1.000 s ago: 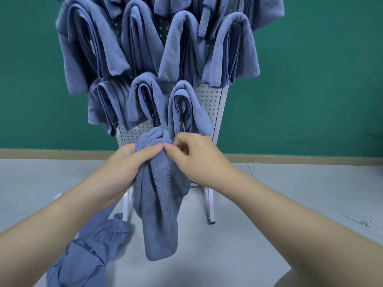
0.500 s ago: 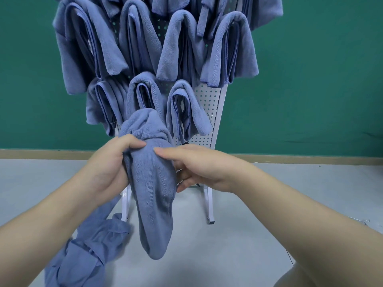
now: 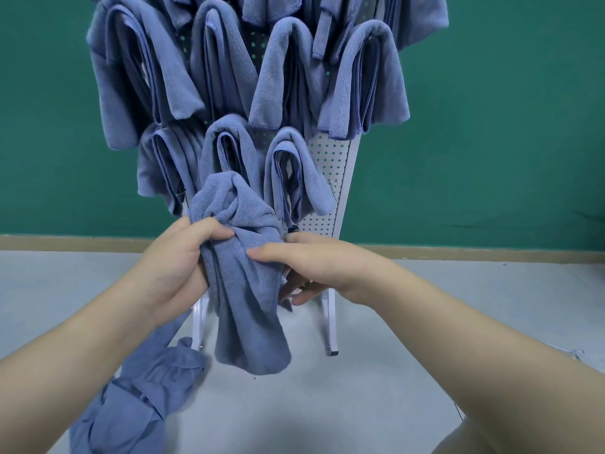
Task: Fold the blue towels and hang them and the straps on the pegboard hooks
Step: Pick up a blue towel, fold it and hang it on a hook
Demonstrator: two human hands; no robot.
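Since a second ago the towel (image 3: 244,273) has been raised and bunched: its top, then level with the fingertips, is now humped above the hands in front of the lower row of hung towels (image 3: 229,152). The right hand (image 3: 314,267), then pinching the top edge beside the left, has been lowered to the towel's right side.

The towel is gripped by the left hand (image 3: 178,260), whose fingers are curled round its upper part from the left. The right hand is laid against the towel's right edge with the thumb stretched across the front of the cloth and the fingers curled behind it, so the towel is held there too. The rest of the towel is left hanging down between the forearms, its lower end clear of the floor (image 3: 376,388).

The pegboard (image 3: 330,178) is seen just behind the hands, standing on white legs and largely covered by folded towels hung in rows. A strap (image 3: 322,31) is hung near the top. A further heap of blue cloth (image 3: 140,398) is lying on the floor at the lower left, beside the stand's left leg.
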